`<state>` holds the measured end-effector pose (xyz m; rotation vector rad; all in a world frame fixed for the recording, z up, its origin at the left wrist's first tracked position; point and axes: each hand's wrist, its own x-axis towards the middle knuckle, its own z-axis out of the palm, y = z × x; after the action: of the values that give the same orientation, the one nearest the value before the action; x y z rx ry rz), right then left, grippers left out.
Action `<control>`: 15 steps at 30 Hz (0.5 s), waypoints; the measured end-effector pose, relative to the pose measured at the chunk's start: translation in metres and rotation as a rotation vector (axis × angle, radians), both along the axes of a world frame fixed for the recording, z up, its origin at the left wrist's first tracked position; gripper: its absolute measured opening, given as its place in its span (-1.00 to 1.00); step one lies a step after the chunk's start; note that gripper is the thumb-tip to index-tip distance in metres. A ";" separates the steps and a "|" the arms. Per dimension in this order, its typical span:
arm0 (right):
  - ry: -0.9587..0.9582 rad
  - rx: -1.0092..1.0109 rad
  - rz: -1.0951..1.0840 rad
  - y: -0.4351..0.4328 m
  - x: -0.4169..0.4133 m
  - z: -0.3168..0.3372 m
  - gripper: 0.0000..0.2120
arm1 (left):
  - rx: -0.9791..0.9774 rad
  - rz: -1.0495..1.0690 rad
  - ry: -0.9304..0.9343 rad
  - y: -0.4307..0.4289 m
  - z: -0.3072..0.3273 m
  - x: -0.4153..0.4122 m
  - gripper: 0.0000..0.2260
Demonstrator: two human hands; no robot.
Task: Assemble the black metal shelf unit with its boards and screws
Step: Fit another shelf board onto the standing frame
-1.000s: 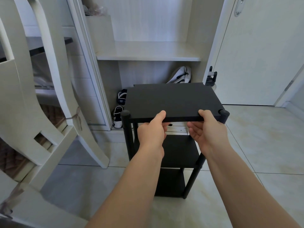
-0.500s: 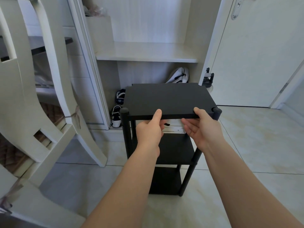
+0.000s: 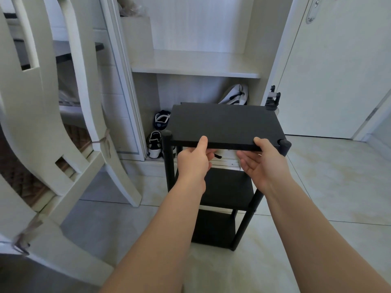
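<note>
The black shelf unit (image 3: 224, 123) stands upright on the tiled floor, with three boards between round black posts. My left hand (image 3: 193, 161) grips the front edge of the top board, thumb on top and fingers underneath. My right hand (image 3: 262, 163) holds the same edge further right, thumb on the board and fingers spread below it. The middle board (image 3: 228, 187) and the bottom board (image 3: 213, 227) show beneath my hands. No screws are visible.
An open white cabinet (image 3: 194, 64) stands right behind the unit, with shoes (image 3: 157, 140) and a white bag (image 3: 234, 95) in its lower space. White chairs (image 3: 48, 115) lean at the left. A white door (image 3: 334, 70) is at the right. Tiled floor lies around the unit.
The shelf unit has shifted slightly away from me toward the cabinet, with both hands still on the top board's front edge. My right hand's fingers have spread more under the board.
</note>
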<state>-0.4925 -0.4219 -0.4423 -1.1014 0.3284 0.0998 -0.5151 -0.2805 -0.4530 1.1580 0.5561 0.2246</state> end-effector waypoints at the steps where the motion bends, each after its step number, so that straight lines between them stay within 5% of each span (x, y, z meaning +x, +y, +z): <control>1: 0.006 0.006 0.005 0.000 -0.001 0.001 -0.76 | 0.002 0.000 0.002 0.000 0.000 0.000 -0.79; 5: 0.024 -0.052 0.102 -0.009 -0.012 -0.003 -0.69 | -0.011 -0.039 -0.013 0.000 -0.001 0.001 -0.79; 7: 0.004 -0.278 0.097 -0.014 -0.020 -0.003 -0.67 | -0.005 -0.090 -0.027 0.000 -0.001 0.002 -0.78; 10: -0.227 -0.768 -0.163 -0.024 -0.026 0.003 -0.79 | -0.008 -0.130 -0.023 -0.002 0.000 0.002 -0.77; 13: -0.443 -0.936 -0.391 -0.032 -0.019 0.009 -0.94 | -0.027 -0.137 -0.033 -0.005 0.002 0.002 -0.80; 15: -0.416 -0.989 -0.359 -0.036 -0.007 0.004 -0.71 | -0.021 -0.139 -0.042 -0.005 0.002 0.003 -0.81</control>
<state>-0.4996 -0.4575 -0.4384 -1.9694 0.1844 -0.6721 -0.5123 -0.2855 -0.4509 1.1637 0.4382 0.1229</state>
